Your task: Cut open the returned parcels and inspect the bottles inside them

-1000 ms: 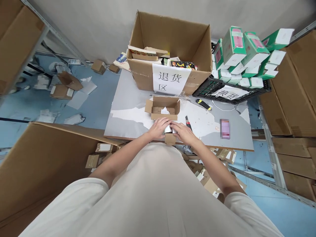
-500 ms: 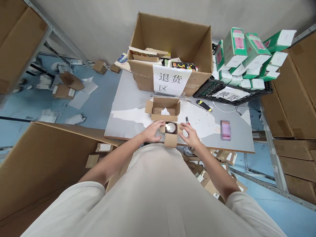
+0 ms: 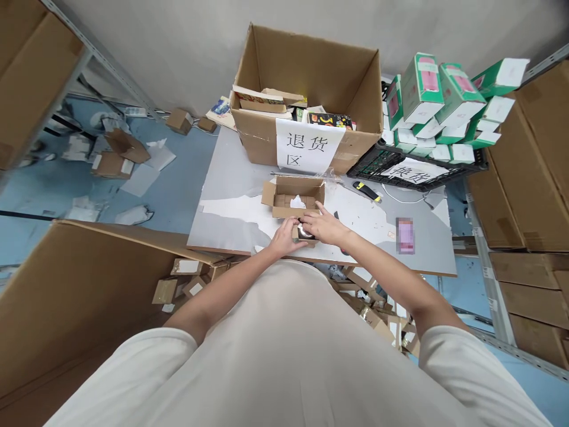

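A small cardboard box (image 3: 312, 242) with raised flaps is at the table's front edge, in front of me. Inside it shows a round, dark container with a shiny silver top (image 3: 305, 233), partly covered by fingers. My left hand (image 3: 284, 237) is closed around the box's left side, thumb at the near side. From the right, my right hand (image 3: 326, 227) reaches over the box, its fingers closed over the container and one finger raised; its thumb is hidden. Just beyond stands a larger open carton (image 3: 296, 212) with a scrap of white paper inside.
A big carton (image 3: 262, 142) of books and a black crate (image 3: 368, 169) of green boxes (image 3: 422, 89) line the table's back. A yellow-black box cutter (image 3: 367, 191) and a blurred pink item (image 3: 405, 235) lie to the right. Left stands a large cardboard box (image 3: 102, 284).
My right hand has left the box's right flap and moved left over the top of the container. My left hand has shifted inward and wraps the box's side.
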A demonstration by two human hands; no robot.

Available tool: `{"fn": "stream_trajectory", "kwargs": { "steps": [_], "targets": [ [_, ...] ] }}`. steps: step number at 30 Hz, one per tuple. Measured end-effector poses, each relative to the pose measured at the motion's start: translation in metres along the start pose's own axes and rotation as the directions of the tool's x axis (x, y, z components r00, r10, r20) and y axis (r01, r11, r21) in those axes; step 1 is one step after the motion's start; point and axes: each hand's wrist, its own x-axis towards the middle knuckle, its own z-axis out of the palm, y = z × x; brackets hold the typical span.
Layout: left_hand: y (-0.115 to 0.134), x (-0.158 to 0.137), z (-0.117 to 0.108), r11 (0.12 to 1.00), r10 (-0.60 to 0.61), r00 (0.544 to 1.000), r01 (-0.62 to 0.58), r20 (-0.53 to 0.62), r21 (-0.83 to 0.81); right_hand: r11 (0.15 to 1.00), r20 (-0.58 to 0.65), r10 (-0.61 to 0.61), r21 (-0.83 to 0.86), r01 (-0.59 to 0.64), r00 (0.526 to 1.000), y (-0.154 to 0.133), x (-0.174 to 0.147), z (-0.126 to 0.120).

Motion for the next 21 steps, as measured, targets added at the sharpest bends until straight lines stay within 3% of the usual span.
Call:
{"fn": "stream_trajectory", "kwargs": {
  "steps": [4,7,10,13,16,18,21],
  "targets": [
    [0.000,0.002,0.006,1.000,-0.006,1.000,0.006,0.009,-0.025,0.992,0.034,-0.059,-0.113,0.062,0.998,-0.001,0.008,0.004],
    [0.003,0.004,0.007,0.997,-0.079,0.997,0.079,0.015,-0.005,0.996,0.033,-0.081,-0.029,0.082,0.996,0.002,0.006,-0.006],
    [0.009,0.006,0.003,0.988,-0.155,0.987,0.154,0.040,0.020,0.982,-0.038,-0.070,0.171,0.076,0.997,0.009,-0.003,-0.039],
    [0.017,0.006,-0.004,0.984,-0.175,0.981,0.173,0.086,0.040,0.925,-0.169,0.003,0.374,0.062,0.986,0.018,-0.018,-0.090],
    [0.029,0.003,-0.017,0.992,-0.125,0.988,0.122,0.087,0.032,0.861,-0.341,0.118,0.504,0.076,0.933,0.029,-0.031,-0.141],
    [0.043,0.002,-0.027,0.998,-0.056,0.998,0.056,-0.022,-0.025,0.813,-0.423,0.243,0.579,0.055,0.873,0.038,-0.034,-0.164],
    [0.072,0.010,-0.039,0.972,0.004,0.973,-0.058,-0.229,-0.230,0.712,-0.488,0.423,0.700,0.053,0.763,0.055,-0.028,-0.180]
  ]
}}
